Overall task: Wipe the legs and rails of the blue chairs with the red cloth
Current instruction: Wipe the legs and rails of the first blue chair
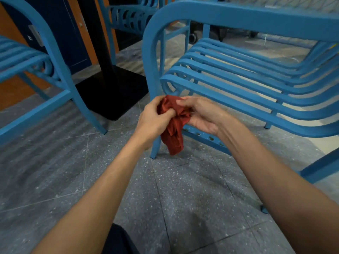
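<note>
Your left hand and right hand both pinch the bunched red cloth, held above the floor just in front of the nearest blue chair. Its upright front leg stands behind your left hand; the low side rail runs off beneath your right.

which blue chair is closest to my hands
The right-hand chair: its front leg stands just behind the red cloth in the left hand and right hand. The other two sit farther off.

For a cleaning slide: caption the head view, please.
A person's left hand and right hand grip a bunched red cloth beside a blue chair, above a speckled floor.
</note>
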A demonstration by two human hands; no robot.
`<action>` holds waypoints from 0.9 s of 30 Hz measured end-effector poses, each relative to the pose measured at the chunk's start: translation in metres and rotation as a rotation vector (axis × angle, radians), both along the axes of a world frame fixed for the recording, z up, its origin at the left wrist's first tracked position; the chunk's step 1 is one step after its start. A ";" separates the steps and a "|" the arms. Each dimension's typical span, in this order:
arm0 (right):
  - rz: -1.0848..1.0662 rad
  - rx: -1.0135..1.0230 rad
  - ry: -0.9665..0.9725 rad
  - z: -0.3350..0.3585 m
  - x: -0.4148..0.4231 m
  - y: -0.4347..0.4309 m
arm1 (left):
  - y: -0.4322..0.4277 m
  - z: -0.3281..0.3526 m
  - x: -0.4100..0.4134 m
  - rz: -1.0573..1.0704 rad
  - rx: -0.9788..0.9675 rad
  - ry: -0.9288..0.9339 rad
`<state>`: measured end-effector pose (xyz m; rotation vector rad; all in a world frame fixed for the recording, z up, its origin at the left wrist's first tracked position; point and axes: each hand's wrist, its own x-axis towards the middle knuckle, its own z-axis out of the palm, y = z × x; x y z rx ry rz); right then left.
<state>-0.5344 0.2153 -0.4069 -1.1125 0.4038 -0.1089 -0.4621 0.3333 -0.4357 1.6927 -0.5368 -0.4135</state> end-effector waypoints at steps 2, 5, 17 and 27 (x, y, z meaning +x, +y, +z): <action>-0.028 -0.042 -0.034 -0.005 -0.003 -0.001 | 0.002 0.013 -0.003 0.000 -0.159 0.250; -0.159 -0.034 -0.098 -0.006 -0.002 0.004 | 0.004 0.025 -0.011 -0.008 -0.345 0.494; 0.164 -0.564 0.129 -0.020 -0.039 0.026 | 0.012 0.036 -0.030 0.088 -0.532 0.882; -0.071 -0.085 0.060 -0.027 -0.033 0.010 | 0.018 0.016 -0.015 0.006 -0.161 0.518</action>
